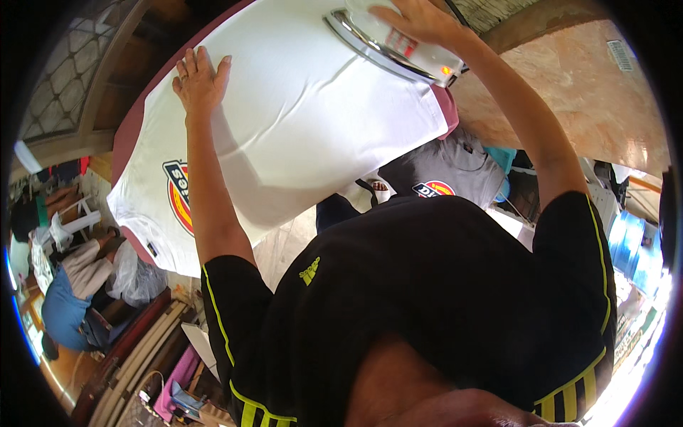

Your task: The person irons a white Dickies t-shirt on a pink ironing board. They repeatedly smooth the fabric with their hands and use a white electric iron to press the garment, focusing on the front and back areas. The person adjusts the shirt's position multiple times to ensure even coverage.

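Observation:
A white T-shirt (306, 135) with a coloured printed emblem lies spread over a maroon padded board (131, 132), with a few creases across its middle. My left hand (201, 80) rests flat on the shirt near the far left edge, its fingers a little apart. At the far right, my right hand (421, 23) is closed on the handle of a clothes iron (373, 48). The iron's metal soleplate sits on the shirt, and a small orange light glows near its heel. The top of the iron is partly cut off by the picture's upper edge.
Below the board's right end lies a dark grey T-shirt (455, 171) with a similar emblem. At left are another person in blue (67, 306) and a clear plastic bag (135, 274). A marbled panel (569, 92) and a blue water jug (627, 238) stand at right.

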`<action>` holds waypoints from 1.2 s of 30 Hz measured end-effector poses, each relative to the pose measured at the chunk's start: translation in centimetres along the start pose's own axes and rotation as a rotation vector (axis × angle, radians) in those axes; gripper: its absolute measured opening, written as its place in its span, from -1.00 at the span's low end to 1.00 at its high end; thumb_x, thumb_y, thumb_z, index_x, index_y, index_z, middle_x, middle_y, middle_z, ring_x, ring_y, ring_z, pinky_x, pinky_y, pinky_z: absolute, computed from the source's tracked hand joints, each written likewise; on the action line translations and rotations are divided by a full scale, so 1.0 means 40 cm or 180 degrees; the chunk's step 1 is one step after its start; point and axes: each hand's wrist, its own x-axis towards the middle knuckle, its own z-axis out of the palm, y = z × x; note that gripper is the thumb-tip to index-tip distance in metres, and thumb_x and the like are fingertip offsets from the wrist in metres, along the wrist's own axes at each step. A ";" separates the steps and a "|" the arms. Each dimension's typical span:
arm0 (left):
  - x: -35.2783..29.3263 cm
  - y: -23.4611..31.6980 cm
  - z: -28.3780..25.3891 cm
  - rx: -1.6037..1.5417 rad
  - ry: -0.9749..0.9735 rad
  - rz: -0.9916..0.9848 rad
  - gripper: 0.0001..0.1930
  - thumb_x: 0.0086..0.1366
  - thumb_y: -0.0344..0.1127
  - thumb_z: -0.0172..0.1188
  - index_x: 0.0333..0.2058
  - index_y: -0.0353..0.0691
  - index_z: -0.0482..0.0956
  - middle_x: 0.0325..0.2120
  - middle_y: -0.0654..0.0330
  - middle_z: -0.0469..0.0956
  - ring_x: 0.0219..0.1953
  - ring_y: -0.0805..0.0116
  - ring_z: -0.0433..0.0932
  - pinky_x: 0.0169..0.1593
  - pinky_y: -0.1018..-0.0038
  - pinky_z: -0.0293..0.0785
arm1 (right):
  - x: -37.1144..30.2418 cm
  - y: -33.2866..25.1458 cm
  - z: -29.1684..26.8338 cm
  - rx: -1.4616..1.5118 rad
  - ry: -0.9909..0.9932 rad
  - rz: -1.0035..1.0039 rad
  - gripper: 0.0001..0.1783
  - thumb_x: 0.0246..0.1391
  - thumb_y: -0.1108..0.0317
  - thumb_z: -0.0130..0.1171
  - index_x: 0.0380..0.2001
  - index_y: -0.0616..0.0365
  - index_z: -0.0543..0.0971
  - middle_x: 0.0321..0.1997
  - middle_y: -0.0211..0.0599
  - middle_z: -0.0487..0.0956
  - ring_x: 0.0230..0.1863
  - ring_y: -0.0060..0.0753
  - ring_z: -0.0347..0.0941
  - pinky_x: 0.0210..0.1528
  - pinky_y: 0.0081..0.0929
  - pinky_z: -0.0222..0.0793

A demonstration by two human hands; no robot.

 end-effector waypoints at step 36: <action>-0.701 0.516 -0.180 -0.0494 0.0041 -0.0343 -0.20 0.27 0.29 0.12 0.36 -0.04 0.27 0.43 0.05 0.11 0.45 -0.15 0.02 0.35 -0.24 -0.16 | 0.209 -0.347 0.135 0.0790 -0.1775 -0.1523 -0.43 0.25 -0.05 0.05 -0.18 0.40 0.56 -0.28 0.33 0.60 -0.19 0.32 0.57 -0.07 0.04 0.47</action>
